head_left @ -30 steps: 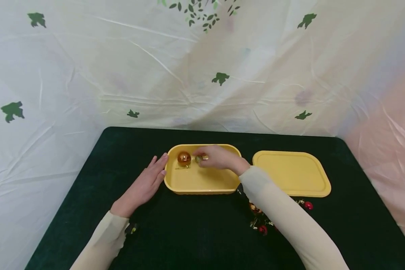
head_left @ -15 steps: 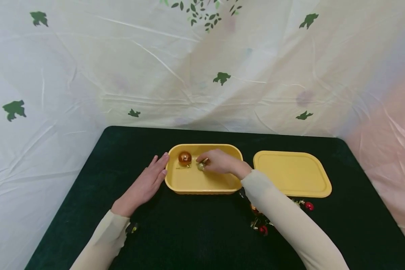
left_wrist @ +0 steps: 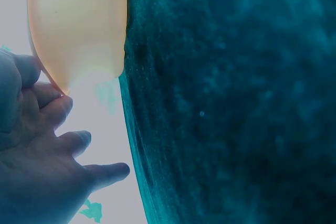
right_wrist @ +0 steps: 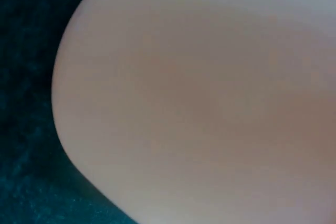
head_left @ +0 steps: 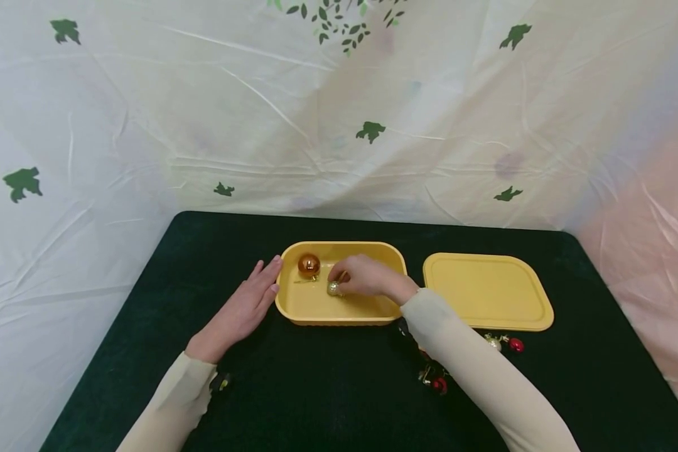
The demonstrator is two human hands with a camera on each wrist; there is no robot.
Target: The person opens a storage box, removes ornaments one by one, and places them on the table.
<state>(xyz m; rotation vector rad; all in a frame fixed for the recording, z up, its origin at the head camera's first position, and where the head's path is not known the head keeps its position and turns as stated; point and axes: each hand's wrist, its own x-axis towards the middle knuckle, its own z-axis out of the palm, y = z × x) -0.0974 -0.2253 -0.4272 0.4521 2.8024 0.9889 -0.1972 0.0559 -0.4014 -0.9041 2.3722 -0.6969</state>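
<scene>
A yellow plastic box (head_left: 339,321) stands open on the dark green table. Inside it, at the upper left, lies a shiny orange Christmas bauble (head_left: 309,265) with a gold cap. My right hand (head_left: 367,276) reaches into the box and pinches a small gold glittery bauble (head_left: 333,288) low over the box floor. My left hand (head_left: 251,298) has its fingers straight against the box's left end. In the left wrist view, the fingertips of that left hand (left_wrist: 44,140) touch the box wall (left_wrist: 84,30). The right wrist view is filled by the blurred box wall (right_wrist: 184,103).
A yellow lid (head_left: 488,292) lies flat to the right of the box. Below it are a red bauble (head_left: 516,345) and a pale gold one (head_left: 493,341). Another red bauble (head_left: 439,385) lies nearer, partly beside my right sleeve, which hides more ornaments. A patterned white curtain (head_left: 294,125) hangs behind.
My right hand has brought the small gold bauble toward the near side of the box. The left hand and the orange bauble stay in place.
</scene>
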